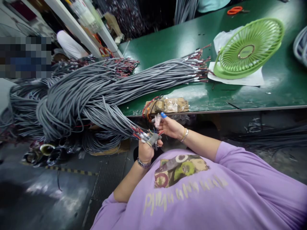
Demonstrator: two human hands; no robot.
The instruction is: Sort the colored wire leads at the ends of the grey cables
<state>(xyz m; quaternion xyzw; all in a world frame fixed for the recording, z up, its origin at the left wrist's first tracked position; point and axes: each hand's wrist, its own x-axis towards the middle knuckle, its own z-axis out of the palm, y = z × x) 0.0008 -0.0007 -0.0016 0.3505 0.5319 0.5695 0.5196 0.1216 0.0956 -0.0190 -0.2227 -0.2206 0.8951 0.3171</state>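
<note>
A thick bundle of grey cables drapes from the green table down toward my lap; its stripped ends show red and white wires. My left hand, with a watch on its wrist, is closed around a few cable ends near the bundle's tip. My right hand, wearing a bracelet and blue tape on one fingertip, pinches a small pale piece against those wire ends. Both hands meet just below the table edge.
A green desk fan lies tilted on white paper at the right. A taped brown block with red wires sits at the table edge. Orange scissors lie at the far side. More cable coils pile on the left.
</note>
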